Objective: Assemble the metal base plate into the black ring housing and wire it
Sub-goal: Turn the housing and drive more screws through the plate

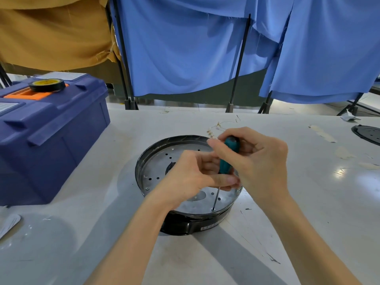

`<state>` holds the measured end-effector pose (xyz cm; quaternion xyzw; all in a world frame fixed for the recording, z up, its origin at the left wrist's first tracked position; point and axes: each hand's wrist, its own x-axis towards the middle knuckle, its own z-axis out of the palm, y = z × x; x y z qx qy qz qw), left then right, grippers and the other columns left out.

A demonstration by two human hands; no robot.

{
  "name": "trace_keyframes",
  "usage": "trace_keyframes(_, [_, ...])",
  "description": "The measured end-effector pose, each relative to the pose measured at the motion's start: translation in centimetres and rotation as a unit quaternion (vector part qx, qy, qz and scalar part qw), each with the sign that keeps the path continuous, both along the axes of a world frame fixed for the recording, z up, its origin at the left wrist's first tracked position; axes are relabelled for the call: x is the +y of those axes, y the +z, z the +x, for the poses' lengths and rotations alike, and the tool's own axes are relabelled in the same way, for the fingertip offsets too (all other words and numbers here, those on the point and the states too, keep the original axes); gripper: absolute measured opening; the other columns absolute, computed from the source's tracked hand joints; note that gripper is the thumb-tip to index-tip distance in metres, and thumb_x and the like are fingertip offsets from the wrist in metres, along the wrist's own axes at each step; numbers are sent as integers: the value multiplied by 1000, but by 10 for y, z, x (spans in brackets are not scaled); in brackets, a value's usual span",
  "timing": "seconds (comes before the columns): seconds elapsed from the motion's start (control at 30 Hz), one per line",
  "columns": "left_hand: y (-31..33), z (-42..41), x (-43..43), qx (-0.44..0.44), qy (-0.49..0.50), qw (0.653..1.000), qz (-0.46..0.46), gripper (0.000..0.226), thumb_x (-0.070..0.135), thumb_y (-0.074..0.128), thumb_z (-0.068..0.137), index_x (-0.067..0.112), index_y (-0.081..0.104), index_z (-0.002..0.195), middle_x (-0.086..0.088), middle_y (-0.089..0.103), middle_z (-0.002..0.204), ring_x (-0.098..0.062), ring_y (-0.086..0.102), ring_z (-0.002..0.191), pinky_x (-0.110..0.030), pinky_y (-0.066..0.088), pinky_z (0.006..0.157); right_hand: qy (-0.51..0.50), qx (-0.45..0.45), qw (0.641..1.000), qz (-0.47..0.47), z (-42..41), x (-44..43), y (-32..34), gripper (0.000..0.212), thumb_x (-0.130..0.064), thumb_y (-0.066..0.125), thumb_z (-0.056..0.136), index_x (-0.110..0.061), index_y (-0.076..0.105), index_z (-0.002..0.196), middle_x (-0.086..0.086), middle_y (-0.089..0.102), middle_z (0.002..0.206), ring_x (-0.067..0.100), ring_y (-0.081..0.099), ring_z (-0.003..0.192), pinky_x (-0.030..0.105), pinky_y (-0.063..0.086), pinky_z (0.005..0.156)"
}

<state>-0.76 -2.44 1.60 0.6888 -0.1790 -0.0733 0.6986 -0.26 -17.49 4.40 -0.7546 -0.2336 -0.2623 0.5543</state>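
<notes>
Metal base plate (158, 167) seated inside black ring housing (185, 226), table (287, 202) centre. Right hand (259, 161) wraps screwdriver (228, 155) handle; left hand (189, 177) pinches its shaft. Tip on near screw (213, 209). Left screw (147, 188) already in. Judgement: fastening partway; wires (216, 126) loose at far rim, wiring pending.

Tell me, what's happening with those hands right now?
Right hand grips teal-handled screwdriver, left hand pinches its neck. Tip on screw near edge of round metal base plate, seated in black ring housing. Nothing in the way.
</notes>
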Motion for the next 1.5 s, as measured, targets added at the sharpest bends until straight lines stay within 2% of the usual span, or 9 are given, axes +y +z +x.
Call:
trace_keyframes(0.2, [2,0,9,24,-72,997,-20,23,-4,62,89,-1,67,111,-16,74,105,-32,70,103,-35,56,88,242,105,965,4,2,-18,8,22,-7,72,87,-11,73,109,1,76,104,19,73,97,29,59,83])
trace_keyframes(0.4, [2,2,0,5,3,1000,-14,23,-6,75,76,3,73,97,-15,76,90,-30,74,86,-33,59,78,26,26,999,-6,-4,-7,1,18,-30,84,71,-19,76,83,-6,74,74,13,72,71,24,60,71])
trace_keyframes(0.57, [1,1,8,36,-102,993,-41,26,-8,56,90,5,73,104,-15,74,103,-31,70,102,-34,56,88,221,89,971,-19,-2,-19,13,24,-15,72,87,-14,74,111,-4,76,104,13,72,100,27,57,87])
trace_keyframes(0.7, [5,3,3,21,-53,998,-27,31,-1,73,78,4,70,108,-15,75,103,-29,71,100,-33,57,88,91,40,995,-18,-3,-11,8,7,-20,77,83,-15,77,88,-4,75,80,16,74,80,34,61,76])
trace_keyframes(0.77, [3,3,0,12,-25,999,-17,24,-1,75,77,5,73,101,-13,76,94,-27,74,90,-27,58,79,39,22,999,-25,-3,-11,6,13,-31,79,77,-21,77,84,-8,74,78,12,73,75,27,60,72])
trace_keyframes(0.93, [0,0,9,58,-121,989,-61,22,9,64,87,7,73,107,-16,73,107,-32,69,105,-33,55,90,243,111,963,-39,-1,-21,14,22,-13,70,90,-14,74,112,-5,76,104,13,72,100,26,58,85])
trace_keyframes(1.13, [-9,3,4,41,-27,999,-4,30,9,81,74,4,70,102,-18,74,99,-34,72,94,-40,56,89,54,46,997,-27,2,-9,4,14,-30,81,76,-23,75,87,-5,73,81,17,73,79,39,60,77])
trace_keyframes(1.3, [-6,-1,12,64,-97,991,-61,26,9,67,84,1,70,109,-23,72,106,-39,70,99,-37,56,88,278,118,953,-24,2,-18,7,27,-17,69,90,-14,70,116,-2,75,108,16,71,104,28,57,88])
trace_keyframes(1.5, [-4,-1,5,12,12,999,-43,29,-2,79,72,5,73,100,-18,75,95,-36,73,85,-35,60,78,62,51,997,16,-6,-2,-1,23,-33,81,72,-15,75,85,-3,73,77,15,72,75,25,60,71])
